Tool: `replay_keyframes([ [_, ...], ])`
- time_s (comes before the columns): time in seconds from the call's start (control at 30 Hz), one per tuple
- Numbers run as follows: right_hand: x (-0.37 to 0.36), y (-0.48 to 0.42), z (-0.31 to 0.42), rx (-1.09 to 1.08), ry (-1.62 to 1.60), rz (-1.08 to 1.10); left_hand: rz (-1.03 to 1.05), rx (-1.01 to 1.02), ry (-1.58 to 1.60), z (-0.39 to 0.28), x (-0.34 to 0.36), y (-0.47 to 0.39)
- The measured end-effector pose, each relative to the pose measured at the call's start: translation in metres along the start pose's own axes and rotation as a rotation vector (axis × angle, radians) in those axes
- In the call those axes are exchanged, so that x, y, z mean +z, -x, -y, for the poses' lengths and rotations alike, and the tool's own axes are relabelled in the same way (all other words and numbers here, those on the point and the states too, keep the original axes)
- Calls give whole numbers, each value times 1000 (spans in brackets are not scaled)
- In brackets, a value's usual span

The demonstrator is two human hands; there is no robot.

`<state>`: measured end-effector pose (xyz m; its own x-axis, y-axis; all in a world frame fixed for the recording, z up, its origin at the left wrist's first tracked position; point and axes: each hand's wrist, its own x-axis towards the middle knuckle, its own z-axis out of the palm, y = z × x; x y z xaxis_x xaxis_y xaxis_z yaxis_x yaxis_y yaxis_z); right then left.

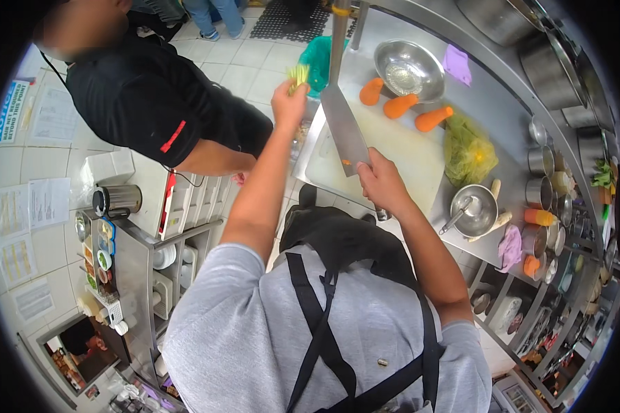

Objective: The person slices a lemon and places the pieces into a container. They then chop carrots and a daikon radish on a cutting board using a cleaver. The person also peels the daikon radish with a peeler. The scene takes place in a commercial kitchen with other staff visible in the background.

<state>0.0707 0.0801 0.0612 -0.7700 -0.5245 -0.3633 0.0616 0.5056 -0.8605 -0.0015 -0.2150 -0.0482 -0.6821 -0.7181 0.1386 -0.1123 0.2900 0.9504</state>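
My left hand (289, 103) is closed around a bunch of pale green cut stems (298, 76), raised beside a bin with a green liner (320, 57). In my right hand (381, 178) is a wide-bladed cleaver (345, 129), held over the near left part of a white cutting board (413, 155). A small orange scrap clings to the blade. Three orange carrots lie along the board's far side: a left one (371, 92), a middle one (400, 106) and a right one (433, 119).
Behind the carrots stands a large steel bowl (409, 72); a yellow-green plastic bag (467, 147) lies to their right. A smaller bowl (474, 210) holds a utensil. A metal post (338, 46) rises at the counter's left corner. A person in black (150, 98) stands close on my left.
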Motion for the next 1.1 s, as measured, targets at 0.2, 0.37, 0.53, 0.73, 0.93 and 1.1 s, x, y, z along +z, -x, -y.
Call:
replay_keyframes([
  [0.2, -15, 9, -22, 32, -52, -18, 134, 267, -173, -1, -30, 58],
  [0.37, -18, 21, -28, 22, -31, -96, 423, 528, -131, -58, -49, 160],
  [0.53, -17, 31, -24, -21, -155, -158, 801, -505, 448, -52, -30, 184],
  [0.73, -23, 40, -7, -64, -326, -95, 928, -562, 782, -54, -16, 175],
  [0.93, -39, 61, -36, -62, -265, -138, 853, -410, 516, -62, -30, 155],
  [1.1, -63, 97, -70, -168, 648, -404, 55, 182, 120, -28, -34, 68],
])
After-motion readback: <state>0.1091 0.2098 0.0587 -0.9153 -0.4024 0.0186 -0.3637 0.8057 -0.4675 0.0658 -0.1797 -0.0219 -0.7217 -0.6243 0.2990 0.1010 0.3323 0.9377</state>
